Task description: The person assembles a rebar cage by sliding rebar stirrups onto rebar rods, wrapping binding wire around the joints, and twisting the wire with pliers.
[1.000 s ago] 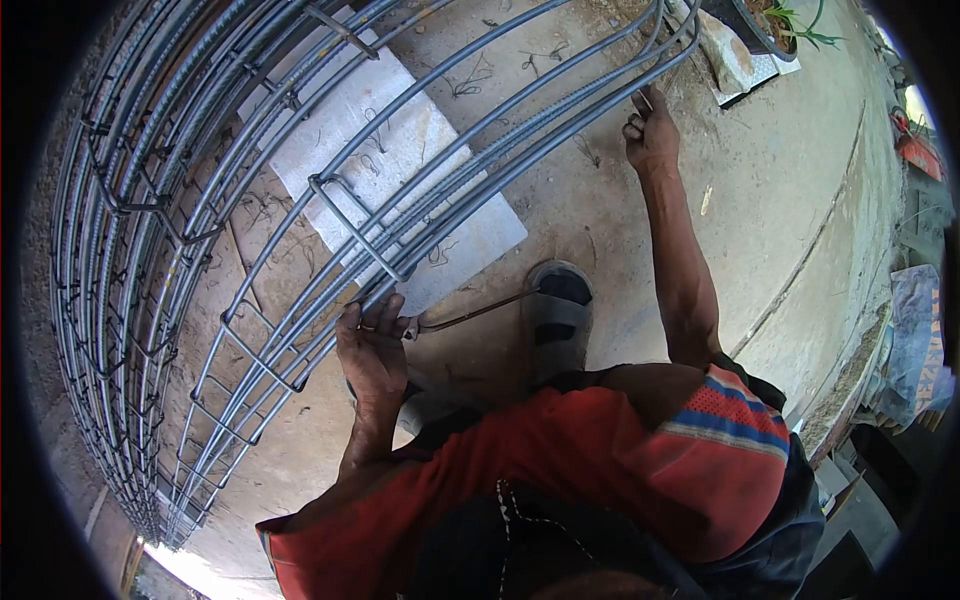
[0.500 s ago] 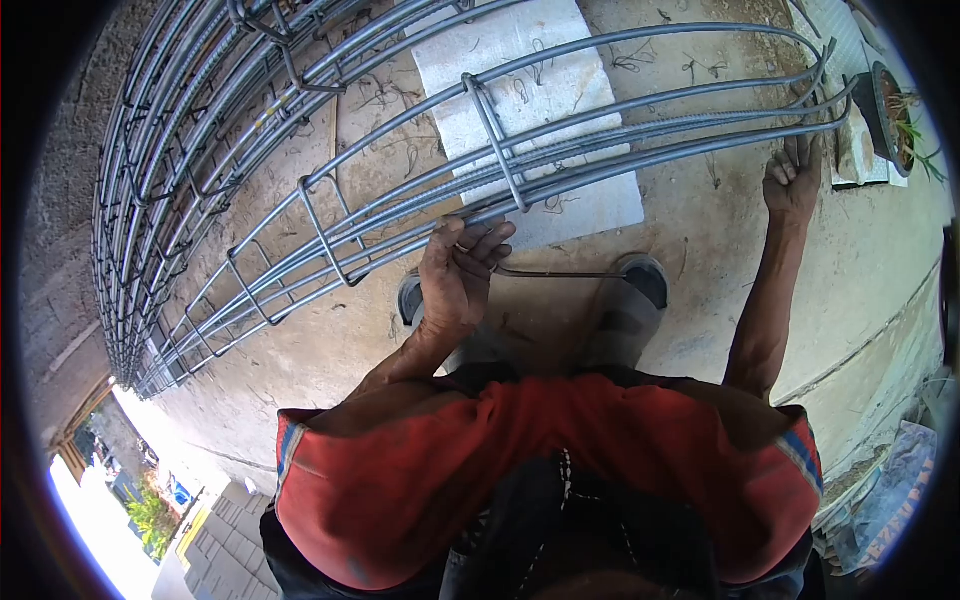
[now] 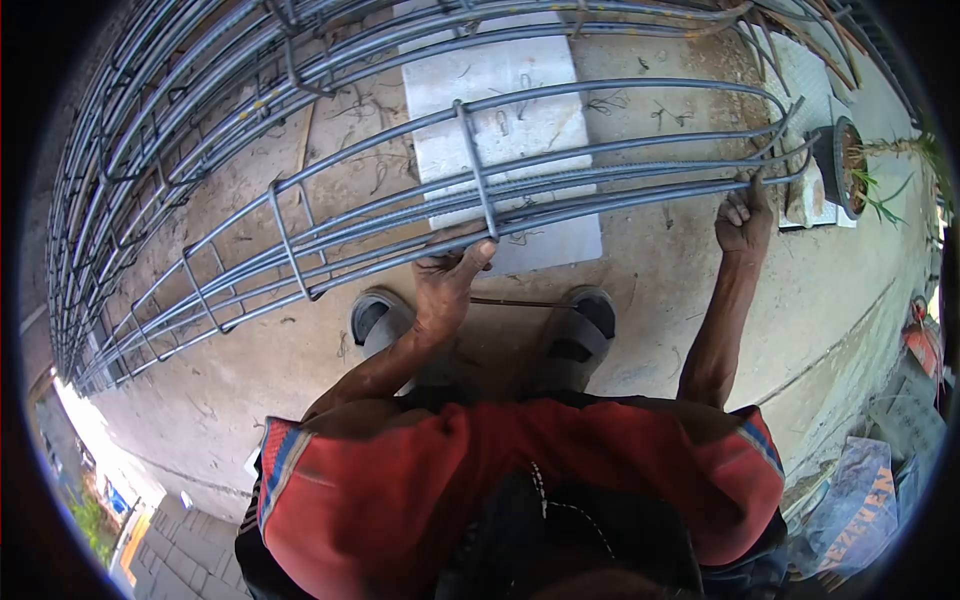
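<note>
A long rebar cage [image 3: 470,170] of grey steel bars and bent stirrups stretches across the view in front of me. My left hand [image 3: 450,280] is closed round its near bar beside a stirrup, the thumb on the near side and the other fingers partly hidden behind the bars. A thin dark metal rod [image 3: 525,302] runs rightward from below that hand; its left end is hidden. At the cage's right end, my right hand [image 3: 745,225] has most fingers curled, with the index finger reaching up and hooked at the near bar by the bent ends.
More rebar cages [image 3: 150,130] are stacked at the far left. A white sheet [image 3: 500,110] lies under the cage, with wire scraps on the floor. A potted plant [image 3: 845,165] stands right, and a printed plastic sack [image 3: 860,500] lies lower right. My shoes [image 3: 590,310] are below the cage.
My left hand has turned from half-open fingers under the bar to a grip round it. The right index finger now meets the bar. The view has shifted, showing more of the far cages.
</note>
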{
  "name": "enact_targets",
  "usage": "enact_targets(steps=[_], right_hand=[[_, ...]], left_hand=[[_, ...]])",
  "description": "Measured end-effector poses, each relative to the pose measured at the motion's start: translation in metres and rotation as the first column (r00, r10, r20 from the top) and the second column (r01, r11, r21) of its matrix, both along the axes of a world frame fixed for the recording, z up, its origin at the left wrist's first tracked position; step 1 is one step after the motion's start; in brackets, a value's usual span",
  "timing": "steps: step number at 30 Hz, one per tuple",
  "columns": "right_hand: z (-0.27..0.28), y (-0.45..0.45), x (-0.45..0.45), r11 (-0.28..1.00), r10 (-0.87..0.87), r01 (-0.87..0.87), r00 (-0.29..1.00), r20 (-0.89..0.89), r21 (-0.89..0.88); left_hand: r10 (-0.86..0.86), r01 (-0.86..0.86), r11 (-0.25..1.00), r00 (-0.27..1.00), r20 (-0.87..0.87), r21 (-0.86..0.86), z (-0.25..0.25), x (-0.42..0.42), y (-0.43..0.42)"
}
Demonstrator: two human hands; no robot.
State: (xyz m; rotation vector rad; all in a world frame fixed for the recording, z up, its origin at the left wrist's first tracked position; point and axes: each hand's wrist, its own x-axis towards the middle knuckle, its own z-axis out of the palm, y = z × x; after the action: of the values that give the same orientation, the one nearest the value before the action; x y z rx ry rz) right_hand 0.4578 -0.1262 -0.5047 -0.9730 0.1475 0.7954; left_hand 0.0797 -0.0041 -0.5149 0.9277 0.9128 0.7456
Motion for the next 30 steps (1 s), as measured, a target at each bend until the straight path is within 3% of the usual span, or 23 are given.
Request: enact_targets(steps=[3, 6, 8, 10, 11, 12, 13, 14, 15, 17, 19, 21, 23, 24, 25, 27, 28, 30], right_hand=[[0.01, 0.005, -0.012, 0.994, -0.08, 0.08, 0.997, 0.007, -0.073], [0.013, 0.002, -0.014, 0.988, -0.106, 0.108, 0.994, 0.018, -0.113], [0.009, -0.001, -0.011, 0.994, -0.029, 0.03, 1.0, 0.011, -0.109], [-0.01, -0.013, 0.006, 0.998, 0.069, -0.069, 0.998, -0.005, 0.005], [-0.018, -0.02, 0.015, 0.987, 0.154, -0.155, 0.988, 0.019, 0.04], [-0.015, -0.018, 0.017, 0.993, 0.115, -0.115, 0.993, 0.018, -0.01], [-0.013, -0.015, 0.02, 0.995, 0.076, -0.075, 0.997, 0.018, -0.06], [-0.029, -0.025, 0.039, 0.989, 0.149, -0.146, 0.984, 0.1, -0.038], [-0.055, -0.042, 0.068, 0.922, 0.317, -0.333, 0.942, 0.106, 0.197], [-0.042, -0.036, 0.051, 0.972, 0.214, -0.225, 0.967, 0.137, 0.073], [-0.062, -0.044, 0.068, 0.94, 0.267, -0.288, 0.954, 0.133, 0.18], [-0.106, -0.068, 0.117, 0.873, 0.393, -0.432, 0.898, 0.196, 0.229], [-0.129, -0.075, 0.14, 0.714, 0.529, -0.592, 0.806, 0.265, 0.374], [-0.123, -0.074, 0.132, 0.862, 0.493, -0.485, 0.738, 0.461, -0.145], [-0.102, -0.066, 0.107, 0.921, 0.349, -0.189, 0.79, 0.505, -0.34], [-0.04, -0.039, 0.021, 0.883, 0.006, 0.296, 0.769, 0.639, -0.364], [-0.016, -0.03, -0.01, 0.823, -0.08, 0.444, 0.708, 0.701, -0.355], [0.021, -0.022, -0.05, 0.717, -0.087, 0.592, 0.599, 0.796, -0.367]], left_hand=[[-0.063, 0.048, 0.993, 0.988, -0.143, -0.108, 0.008, -0.003, 0.001], [-0.012, -0.006, 0.983, 0.995, -0.097, -0.185, 0.019, 0.008, 0.002], [-0.036, 0.017, 0.97, 0.997, -0.075, -0.242, 0.017, 0.007, 0.001], [-0.093, 0.069, 0.983, 0.986, -0.138, -0.171, 0.021, 0.003, 0.004], [-0.032, 0.027, 0.996, 0.998, -0.056, -0.083, 0.028, 0.006, 0.006], [-0.041, 0.025, 0.991, 0.992, -0.116, -0.134, 0.029, 0.005, 0.005], [0.094, -0.082, 0.989, 0.991, 0.097, -0.122, 0.021, 0.009, 0.002], [0.168, -0.149, 0.981, 0.974, 0.152, -0.127, 0.028, 0.011, 0.004], [0.126, -0.12, 0.991, 0.985, 0.121, -0.061, 0.006, 0.012, -0.002], [0.161, -0.14, 0.979, 0.976, 0.145, -0.147, 0.018, 0.013, -0.001], [0.102, -0.086, 0.984, 0.99, 0.096, -0.154, 0.024, 0.008, 0.001], [0.157, -0.137, 0.981, 0.977, 0.144, -0.14, 0.025, 0.01, -0.002], [0.173, -0.153, 0.981, 0.969, 0.176, -0.119, 0.022, 0.011, 0.0], [0.168, -0.151, 0.983, 0.969, 0.179, -0.107, 0.021, 0.011, -0.001], [0.164, -0.148, 0.984, 0.969, 0.183, -0.096, 0.02, 0.011, -0.002], [0.145, -0.126, 0.983, 0.978, 0.151, -0.13, 0.02, 0.01, -0.001], [0.14, -0.119, 0.982, 0.981, 0.137, -0.148, 0.02, 0.01, -0.002], [0.188, -0.164, 0.977, 0.963, 0.195, -0.133, 0.018, 0.013, -0.002]])
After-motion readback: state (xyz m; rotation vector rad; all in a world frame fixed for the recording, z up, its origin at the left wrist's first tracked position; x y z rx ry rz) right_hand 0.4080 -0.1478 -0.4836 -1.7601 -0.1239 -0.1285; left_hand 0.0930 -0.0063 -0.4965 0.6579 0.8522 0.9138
